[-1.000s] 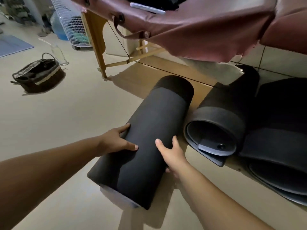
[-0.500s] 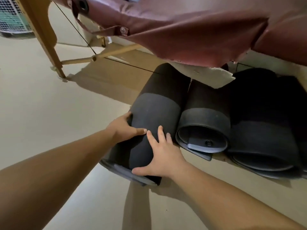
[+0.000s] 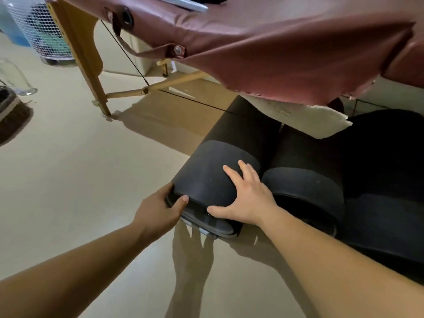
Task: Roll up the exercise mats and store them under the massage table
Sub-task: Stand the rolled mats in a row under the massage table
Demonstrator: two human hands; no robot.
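Reaching low over the floor (image 3: 68, 180), you have both hands on a rolled mat (image 3: 213, 177) that lies with its far end in shadow under the table (image 3: 275, 53) and its near end sticking out toward you. Your left hand (image 3: 160, 210) grips the left rim of that near end, thumb hooked over the top and fingers hidden round the side. Your right hand (image 3: 247, 198) lies open on top of the roll, fingers spread flat and thumb stretched along the near rim.

A second mat (image 3: 305, 187) lies just to the right, touching the first along its side, and a third mat (image 3: 385, 203), bulkier and darker, sits to the right of that. All three point the same way, beneath the table's maroon padding, where torn lining hangs from the edge.

At left, a wooden leg (image 3: 85, 65) stands on the floor, with a thin black cable (image 3: 128, 56) running down to its brace. Farther left are a white mesh cage (image 3: 41, 31), a clear glass jar (image 3: 13, 76) and, cut off by the frame, a dark basket (image 3: 9, 111).
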